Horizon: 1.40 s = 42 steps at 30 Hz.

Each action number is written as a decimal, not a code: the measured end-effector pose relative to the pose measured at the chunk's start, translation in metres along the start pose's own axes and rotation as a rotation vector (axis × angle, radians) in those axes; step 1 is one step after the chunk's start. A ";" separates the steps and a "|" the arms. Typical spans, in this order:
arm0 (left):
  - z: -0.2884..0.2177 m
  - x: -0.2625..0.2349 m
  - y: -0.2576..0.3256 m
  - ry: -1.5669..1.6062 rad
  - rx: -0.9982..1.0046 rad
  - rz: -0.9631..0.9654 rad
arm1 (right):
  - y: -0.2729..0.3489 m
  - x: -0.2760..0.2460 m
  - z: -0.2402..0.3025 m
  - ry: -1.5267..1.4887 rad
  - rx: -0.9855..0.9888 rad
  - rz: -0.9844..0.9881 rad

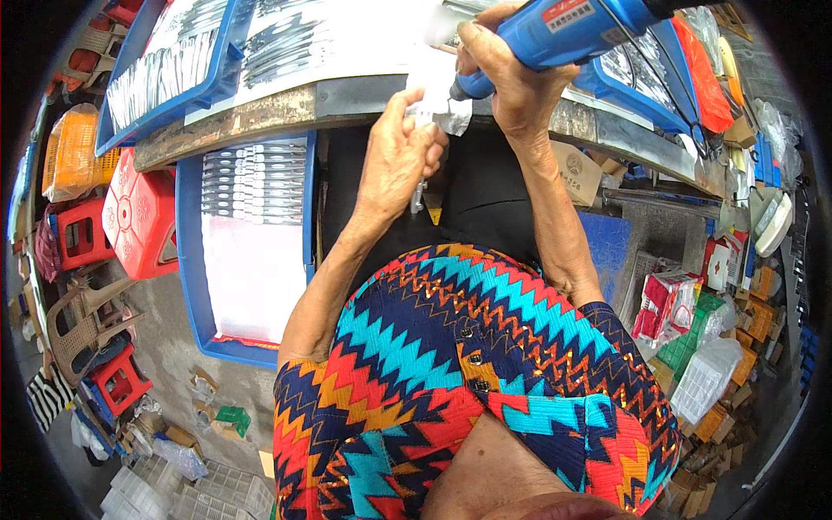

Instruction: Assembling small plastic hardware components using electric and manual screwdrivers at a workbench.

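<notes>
My left hand (400, 149) is closed in front of the bench edge, with a slim pale metal-looking part (419, 198) in its fingers. Its lower end pokes out below the hand, and glare washes out the top. In my right hand (523, 91) is a blue power tool (568, 33) with a black nose, tilted down to the left. That nose (468, 87) points at the spot just above my left fingers. Whether it touches the part, I cannot tell. A whitish blurred piece shows by the right fingertips.
Blue trays of thin metal pieces sit on the worn bench (251, 121) left and right. A lower blue tray (198, 303) holds neat rows of pieces. Red stools (143, 217) stand left; cartons and crates (706, 381) crowd the right. A black cable (663, 74) hangs beside the tool.
</notes>
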<state>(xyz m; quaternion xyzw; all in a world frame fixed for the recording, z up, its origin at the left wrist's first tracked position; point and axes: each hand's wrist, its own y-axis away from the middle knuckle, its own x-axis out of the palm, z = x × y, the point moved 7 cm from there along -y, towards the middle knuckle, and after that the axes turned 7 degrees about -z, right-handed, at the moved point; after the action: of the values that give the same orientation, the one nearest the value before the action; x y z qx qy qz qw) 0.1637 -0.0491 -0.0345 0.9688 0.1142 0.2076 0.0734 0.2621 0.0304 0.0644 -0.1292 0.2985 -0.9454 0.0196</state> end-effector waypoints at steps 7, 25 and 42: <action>0.010 0.008 -0.018 -0.114 0.014 -0.020 | -0.001 -0.001 0.002 0.131 0.007 0.003; 0.022 0.007 -0.022 0.077 -0.116 -0.061 | -0.010 0.000 0.018 0.077 -0.048 -0.028; 0.023 0.006 -0.023 0.058 -0.132 -0.101 | -0.013 0.008 0.025 0.069 0.025 -0.040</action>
<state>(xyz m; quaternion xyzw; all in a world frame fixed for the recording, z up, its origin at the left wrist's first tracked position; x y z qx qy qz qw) 0.1747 -0.0279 -0.0573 0.9484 0.1511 0.2389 0.1440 0.2615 0.0263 0.0933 -0.1023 0.2844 -0.9532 -0.0080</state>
